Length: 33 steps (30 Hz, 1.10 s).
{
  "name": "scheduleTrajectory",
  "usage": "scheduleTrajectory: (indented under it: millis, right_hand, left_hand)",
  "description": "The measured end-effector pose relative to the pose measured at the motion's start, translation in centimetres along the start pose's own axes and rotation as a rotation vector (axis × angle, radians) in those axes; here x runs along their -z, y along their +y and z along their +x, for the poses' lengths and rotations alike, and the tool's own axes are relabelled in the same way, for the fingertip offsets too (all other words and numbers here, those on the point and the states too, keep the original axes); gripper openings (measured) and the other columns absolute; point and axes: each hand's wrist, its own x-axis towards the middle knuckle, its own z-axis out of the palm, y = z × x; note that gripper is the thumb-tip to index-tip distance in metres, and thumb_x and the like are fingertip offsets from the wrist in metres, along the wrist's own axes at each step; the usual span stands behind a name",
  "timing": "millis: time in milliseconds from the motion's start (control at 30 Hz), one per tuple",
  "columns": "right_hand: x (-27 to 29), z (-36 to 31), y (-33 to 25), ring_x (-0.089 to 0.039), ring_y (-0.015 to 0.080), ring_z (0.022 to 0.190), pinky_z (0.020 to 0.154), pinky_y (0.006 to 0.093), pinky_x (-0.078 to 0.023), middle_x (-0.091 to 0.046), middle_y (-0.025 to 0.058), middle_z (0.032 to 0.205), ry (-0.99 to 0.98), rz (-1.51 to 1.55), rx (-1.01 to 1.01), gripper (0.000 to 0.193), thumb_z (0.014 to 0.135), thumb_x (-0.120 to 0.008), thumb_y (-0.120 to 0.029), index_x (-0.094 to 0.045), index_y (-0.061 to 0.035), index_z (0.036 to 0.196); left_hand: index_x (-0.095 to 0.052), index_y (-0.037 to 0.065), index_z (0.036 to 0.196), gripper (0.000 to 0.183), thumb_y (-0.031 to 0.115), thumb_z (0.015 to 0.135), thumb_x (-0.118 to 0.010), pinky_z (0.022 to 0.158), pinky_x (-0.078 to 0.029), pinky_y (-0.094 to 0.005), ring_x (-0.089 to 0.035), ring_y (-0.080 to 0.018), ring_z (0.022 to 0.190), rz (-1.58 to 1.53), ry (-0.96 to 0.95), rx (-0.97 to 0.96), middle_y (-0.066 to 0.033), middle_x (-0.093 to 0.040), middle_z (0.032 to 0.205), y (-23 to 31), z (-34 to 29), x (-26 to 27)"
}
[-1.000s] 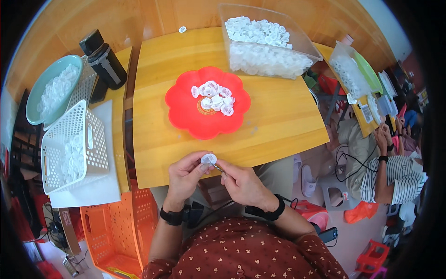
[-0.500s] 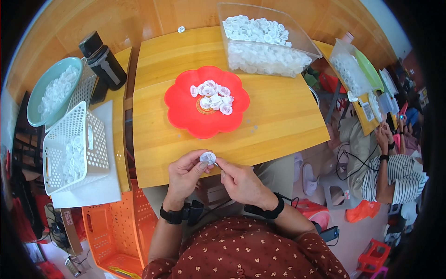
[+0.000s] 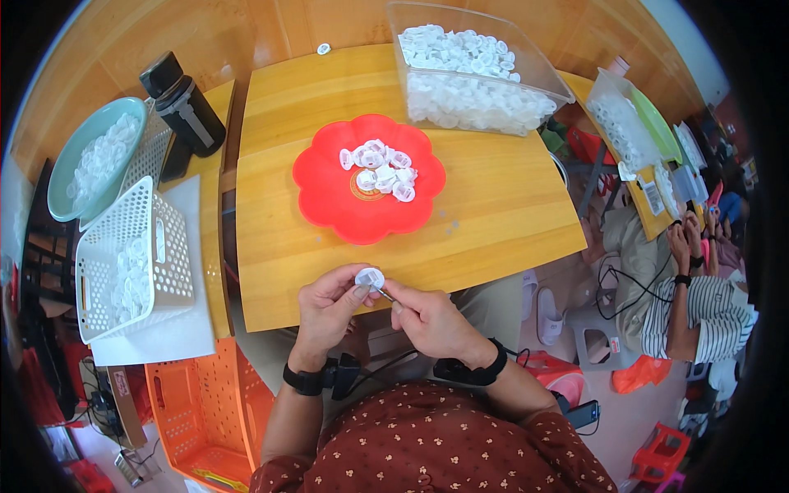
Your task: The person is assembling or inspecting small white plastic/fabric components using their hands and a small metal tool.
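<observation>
Currently, white disc [image 3: 372, 276] between left fingers [image 3: 353, 300], thin tool [image 3: 385, 294] in right fingers [image 3: 408, 297].

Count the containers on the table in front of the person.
2: a red flower-shaped dish near the middle of the table, and a clear plastic bin at its far right corner. None appears hidden.

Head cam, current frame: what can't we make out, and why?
All in the head view:
Thin tool: tip too small to resolve at the white disc; grip end covered by the right hand.
White disc's underside: faces away, partly behind the left hand.
Clear bin: lower pieces buried, blurred through its wall.
Co-worker's hands: too small and blurred to tell what they hold.
Dark red shirt: cut off by the bottom edge.
</observation>
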Motion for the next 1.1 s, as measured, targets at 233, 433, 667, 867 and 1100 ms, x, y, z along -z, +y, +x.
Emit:
scheduleTrajectory:
  millis: [233, 433, 667, 867, 1100]
  right_hand:
    - [0.4, 0.1, 0.4, -0.05, 0.0102, 0.058, 0.057, 0.0246, -0.043, -0.055, 0.0041, 0.066, -0.08, 0.125, -0.082, 0.046, 0.086, -0.037, -0.002, -0.043, -0.0072, 0.131]
    - [0.3, 0.1, 0.6, -0.05, 0.0103, 0.058, 0.057, 0.025, -0.043, -0.055, 0.0037, 0.066, -0.065, 0.117, -0.101, 0.046, 0.087, -0.036, -0.003, -0.043, -0.0074, 0.132]
    - [0.6, 0.4, 0.2, -0.05, 0.0095, 0.058, 0.057, 0.0252, -0.044, -0.056, 0.0038, 0.067, -0.076, 0.099, -0.15, 0.042, 0.088, -0.037, -0.005, -0.045, -0.0054, 0.129]
    - [0.8, 0.0, -0.9, -0.058, 0.0291, 0.061, 0.061, 0.0344, -0.047, -0.058, 0.019, 0.07, -0.034, -0.119, -0.065, 0.038, 0.084, -0.04, -0.002, -0.048, -0.0008, 0.121]
    - [0.7, 0.2, -0.8, -0.057, 0.0433, 0.073, 0.065, 0.0477, -0.045, -0.058, 0.0283, 0.076, 0.006, -0.297, -0.001, 0.029, 0.081, -0.044, -0.002, -0.051, 0.0055, 0.108]
  left_hand:
    - [-0.056, -0.009, 0.108, 0.027, 0.003, 0.084, -0.06, 0.069, -0.049, -0.0264, -0.06, -0.0154, 0.079, -0.052, 0.033, 0.024, -0.0135, -0.063, 0.098, 0.2, 0.0, -0.3]
    - [-0.056, -0.009, 0.108, 0.026, 0.003, 0.084, -0.06, 0.068, -0.049, -0.0263, -0.061, -0.0157, 0.08, -0.038, 0.039, 0.036, -0.0135, -0.063, 0.097, 0.0, 0.0, -0.2]
    - [-0.056, -0.006, 0.11, 0.024, 0.001, 0.087, -0.057, 0.07, -0.051, -0.0257, -0.06, -0.0133, 0.079, -0.007, 0.023, 0.008, -0.0105, -0.063, 0.093, -0.1, 0.0, -0.2]
    - [-0.056, -0.008, 0.107, 0.025, 0.001, 0.085, -0.059, 0.07, -0.05, -0.0256, -0.061, -0.0145, 0.08, 0.073, 0.026, 0.012, -0.0117, -0.064, 0.094, -0.2, 0.0, -0.4]
    - [-0.057, -0.007, 0.108, 0.025, 0.002, 0.085, -0.059, 0.071, -0.049, -0.0248, -0.06, -0.0131, 0.079, 0.096, 0.017, 0.008, -0.0105, -0.063, 0.092, -0.4, 0.0, -0.4]
